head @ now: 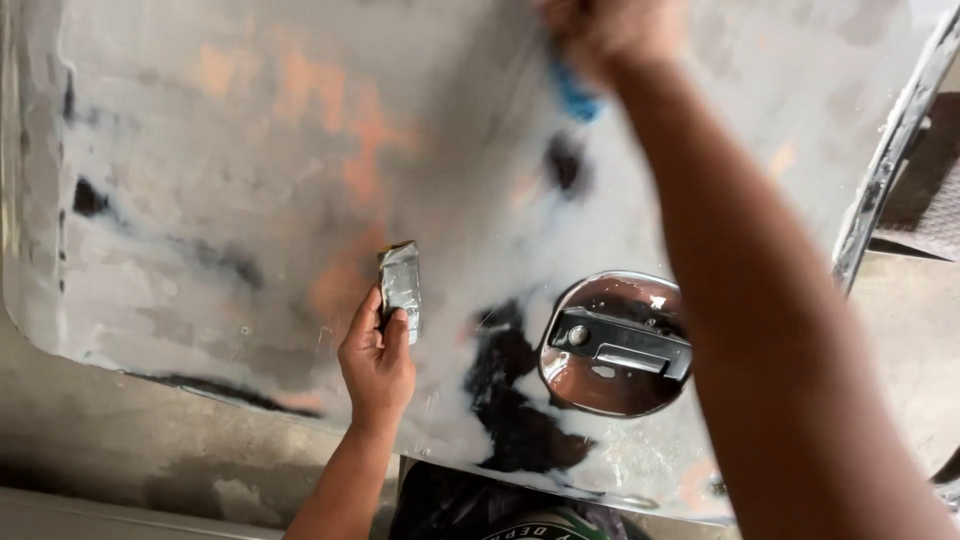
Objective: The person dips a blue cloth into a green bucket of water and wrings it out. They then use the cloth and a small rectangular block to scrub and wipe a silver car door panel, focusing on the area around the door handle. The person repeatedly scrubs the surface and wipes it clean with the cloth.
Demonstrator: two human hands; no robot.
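Two hands (377,362), one sanding block (401,287)

Sheet-metal car door panel (250,150), sanded to a dull, matt grey, patched with orange-brown primer or rust and black paint remnants. Above the left hand's fingers (385,325), a folded pad of sandpaper (401,283), grey, gritty and worn. Right of those fingers, a glossy, mirror-like handle recess (610,385) with a dark plastic handle (620,345). At the right hand's blurred fingers (600,35), something blue (578,95), material unclear. Below, rough matt concrete floor (120,450).
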